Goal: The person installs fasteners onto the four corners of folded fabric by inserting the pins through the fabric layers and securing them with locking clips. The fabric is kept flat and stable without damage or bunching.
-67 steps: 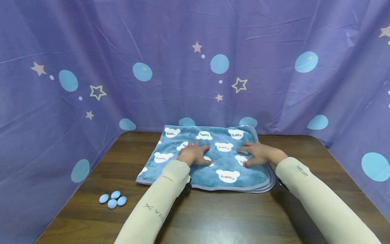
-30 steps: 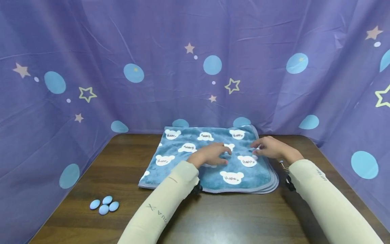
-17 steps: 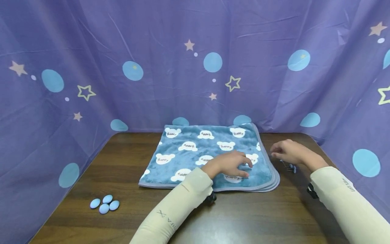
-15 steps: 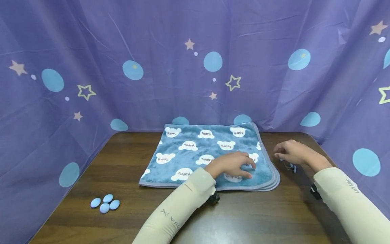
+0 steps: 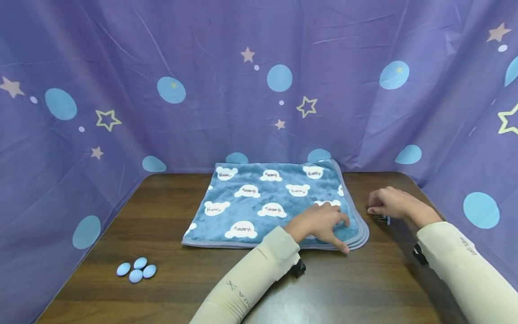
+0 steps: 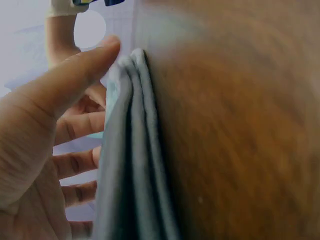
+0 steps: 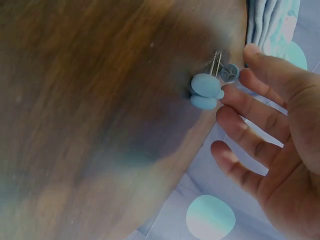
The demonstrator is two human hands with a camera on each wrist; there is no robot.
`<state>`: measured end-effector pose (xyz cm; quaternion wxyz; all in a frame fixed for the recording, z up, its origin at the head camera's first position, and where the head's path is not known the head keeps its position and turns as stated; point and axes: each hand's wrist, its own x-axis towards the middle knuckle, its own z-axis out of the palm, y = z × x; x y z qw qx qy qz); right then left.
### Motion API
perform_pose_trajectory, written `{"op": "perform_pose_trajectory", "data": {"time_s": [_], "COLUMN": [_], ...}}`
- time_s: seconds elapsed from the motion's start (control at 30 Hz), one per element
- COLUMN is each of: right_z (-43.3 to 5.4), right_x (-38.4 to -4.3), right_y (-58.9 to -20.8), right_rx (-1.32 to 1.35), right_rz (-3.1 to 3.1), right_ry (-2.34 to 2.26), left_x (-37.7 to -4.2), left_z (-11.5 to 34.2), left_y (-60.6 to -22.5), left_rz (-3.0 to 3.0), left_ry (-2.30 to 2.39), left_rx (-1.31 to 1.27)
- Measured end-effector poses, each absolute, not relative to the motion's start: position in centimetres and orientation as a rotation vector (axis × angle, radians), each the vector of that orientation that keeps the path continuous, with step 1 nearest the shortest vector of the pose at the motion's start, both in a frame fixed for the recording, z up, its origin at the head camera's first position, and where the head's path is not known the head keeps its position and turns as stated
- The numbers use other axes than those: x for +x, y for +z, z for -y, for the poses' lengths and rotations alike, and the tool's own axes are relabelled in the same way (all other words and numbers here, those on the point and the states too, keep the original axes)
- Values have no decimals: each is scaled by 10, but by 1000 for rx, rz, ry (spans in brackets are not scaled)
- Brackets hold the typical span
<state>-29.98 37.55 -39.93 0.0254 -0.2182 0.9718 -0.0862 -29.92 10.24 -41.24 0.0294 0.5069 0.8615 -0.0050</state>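
Note:
A folded teal blanket (image 5: 279,193) with white bear-head prints lies flat, its grey-edged layers (image 6: 135,125) stacked at the near right corner. Over that corner my left hand (image 5: 321,223) spreads its thumb and fingers, the thumb reaching past the front edge. To the right of the blanket my right hand (image 5: 395,204) is low over the table, fingers loosely bent. Right at its fingertips lie several blue round-headed pins (image 7: 206,85) with thin metal needles; in the head view the hand partly hides them. Nothing shows pinched between its thumb and fingers.
Several pale blue oval caps (image 5: 136,275) sit together on the left of the brown wooden table (image 5: 194,283). A purple curtain (image 5: 226,90) with stars and dots hangs behind and along both sides.
Both hands have left the middle of the blanket and moved right. The left is now at the near right corner; the right has come off the blanket to the pins.

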Motion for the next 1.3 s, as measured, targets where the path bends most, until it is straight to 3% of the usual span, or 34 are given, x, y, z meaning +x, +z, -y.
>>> {"op": "perform_pose_trajectory", "data": {"time_s": [0.27,0.6,1.3], "right_z": [-371,-368,-362], "right_x": [-306,-312,-315], "right_y": [-404,-411,-392], "right_rx": [-679,-663,-655], "right_rz": [-2999,-2986,-3208], "right_ry": [-285,-299,-484], "left_x": [-291,-299,-336], "left_z": [-105,-105,-58], "left_y": [-410,-406,-371], "left_rz": [-2643,-2692,-2735], "left_ry": [-138,206,1171], "left_rx": [1555,1633,1156]}}
